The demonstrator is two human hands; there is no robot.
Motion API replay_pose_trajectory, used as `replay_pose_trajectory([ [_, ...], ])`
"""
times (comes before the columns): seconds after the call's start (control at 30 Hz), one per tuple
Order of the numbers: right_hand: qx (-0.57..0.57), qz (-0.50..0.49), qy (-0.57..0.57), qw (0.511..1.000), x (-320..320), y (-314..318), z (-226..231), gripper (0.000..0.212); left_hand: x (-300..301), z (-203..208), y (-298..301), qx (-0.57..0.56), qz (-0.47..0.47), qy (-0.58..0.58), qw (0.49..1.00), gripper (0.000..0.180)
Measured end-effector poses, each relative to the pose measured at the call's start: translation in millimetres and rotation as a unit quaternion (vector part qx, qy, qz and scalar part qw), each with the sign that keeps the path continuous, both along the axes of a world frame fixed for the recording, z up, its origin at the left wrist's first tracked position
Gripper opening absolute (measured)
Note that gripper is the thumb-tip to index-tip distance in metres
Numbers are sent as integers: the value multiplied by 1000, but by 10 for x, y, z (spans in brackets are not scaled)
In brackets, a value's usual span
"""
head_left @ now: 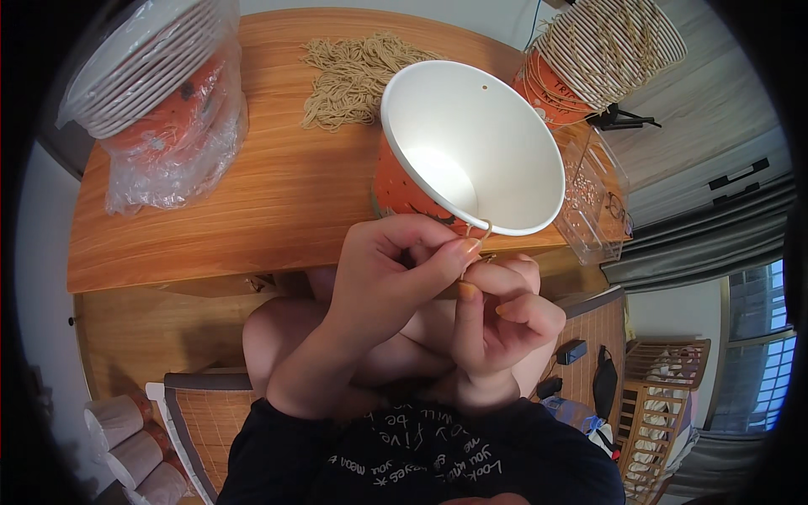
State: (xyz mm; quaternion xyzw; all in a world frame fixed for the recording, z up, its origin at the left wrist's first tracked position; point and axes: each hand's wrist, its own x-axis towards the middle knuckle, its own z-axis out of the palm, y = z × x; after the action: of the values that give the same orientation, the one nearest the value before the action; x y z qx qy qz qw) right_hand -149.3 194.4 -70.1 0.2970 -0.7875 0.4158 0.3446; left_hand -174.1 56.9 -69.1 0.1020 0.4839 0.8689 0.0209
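Observation:
A round paper bucket [518,156], white inside and orange outside, stands tilted toward me at the table's front edge. A thin tan cord [484,225] loops through the near side of its rim. My left hand [374,273] pinches this cord between thumb and forefinger, just below the rim. Close beside it, my right hand [509,324] has its thumb and forefinger pressed together on the lower part of the cord. The cord's ends are mostly hidden by my fingers. In the bucket's far wall a small hole [485,87] shows.
A heap of tan cords [358,80] lies behind the bucket on the wooden table [286,181]. Plastic-wrapped stacked buckets [172,109] stand at the left. At the far right are a stack of corded buckets [602,55] and a clear plastic box [589,198] with small pieces.

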Motion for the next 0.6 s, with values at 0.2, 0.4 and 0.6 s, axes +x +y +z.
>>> replay_pose_trajectory([
  [0.2,-37,13,71,997,-88,3,3,39,0,-28,4,23,-28,-7,999,10],
  [0.4,-67,-3,65,996,-38,24,-52,43,-9,62,-62,25,-103,-37,994,16],
  [0.6,-124,-12,17,992,-4,10,-91,48,-11,77,-59,35,-111,-36,992,18],
])
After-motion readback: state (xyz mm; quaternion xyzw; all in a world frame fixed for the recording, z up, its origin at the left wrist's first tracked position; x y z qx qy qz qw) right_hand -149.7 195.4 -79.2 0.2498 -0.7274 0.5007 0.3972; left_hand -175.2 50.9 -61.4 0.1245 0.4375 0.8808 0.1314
